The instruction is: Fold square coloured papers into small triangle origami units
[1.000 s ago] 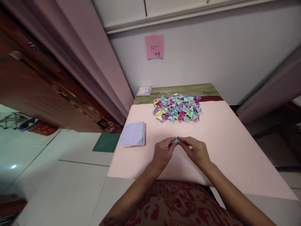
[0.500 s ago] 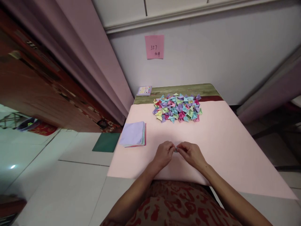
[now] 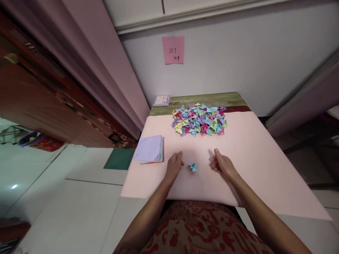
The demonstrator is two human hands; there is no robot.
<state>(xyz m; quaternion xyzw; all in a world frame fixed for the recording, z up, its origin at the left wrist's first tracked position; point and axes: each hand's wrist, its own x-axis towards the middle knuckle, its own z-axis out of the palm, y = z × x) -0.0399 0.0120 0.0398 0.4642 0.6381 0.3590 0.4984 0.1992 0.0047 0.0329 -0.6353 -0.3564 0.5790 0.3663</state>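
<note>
I see my left hand (image 3: 174, 164) and right hand (image 3: 221, 164) loosely curled, grasping nothing; the small blue folded paper piece (image 3: 193, 167) lies free between my fingertips. Left of them sits a stack of pastel paper squares (image 3: 149, 149); beyond, the heap of multicoloured folded pieces (image 3: 199, 120); farthest, a pink wall note (image 3: 173, 49) reading "357".

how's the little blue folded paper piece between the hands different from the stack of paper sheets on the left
The small blue folded paper piece is creased into a pointed shape; the stack of flat paper sheets is unfolded. The piece is single and tiny; the stack is many sheets, lilac on top. Both lie on the pink table cover, untouched.
</note>
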